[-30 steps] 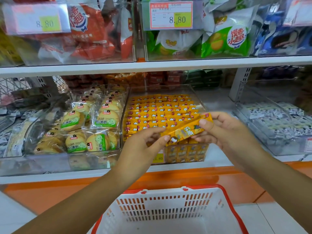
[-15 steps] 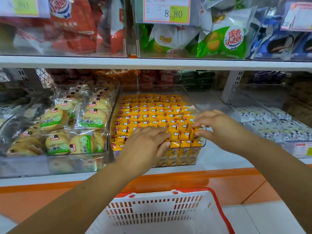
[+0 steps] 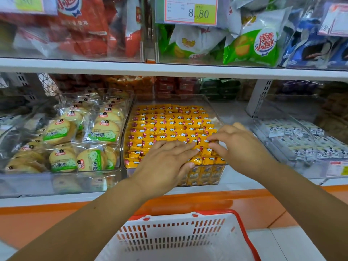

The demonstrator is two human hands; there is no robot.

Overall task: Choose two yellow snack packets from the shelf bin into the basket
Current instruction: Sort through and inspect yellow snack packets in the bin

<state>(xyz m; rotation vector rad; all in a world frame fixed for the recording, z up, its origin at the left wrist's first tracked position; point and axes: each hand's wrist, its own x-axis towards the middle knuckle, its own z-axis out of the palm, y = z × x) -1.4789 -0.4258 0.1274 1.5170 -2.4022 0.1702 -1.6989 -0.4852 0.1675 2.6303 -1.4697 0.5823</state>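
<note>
At the shelf (image 3: 169, 69), our left hand (image 3: 165, 162) lies flat on the packets (image 3: 169, 127), right hand (image 3: 239, 147) curled there, grip unclear; none shows in the basket (image 3: 169, 235).

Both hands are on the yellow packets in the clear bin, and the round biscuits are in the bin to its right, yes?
Not quite: the head view shows the round biscuits in the bin to its left. The left hand and right hand are indeed on the yellow packets in the clear bin.

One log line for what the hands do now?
left hand: flat on packets | right hand: fingertips on packets | basket: no packets seen
</note>
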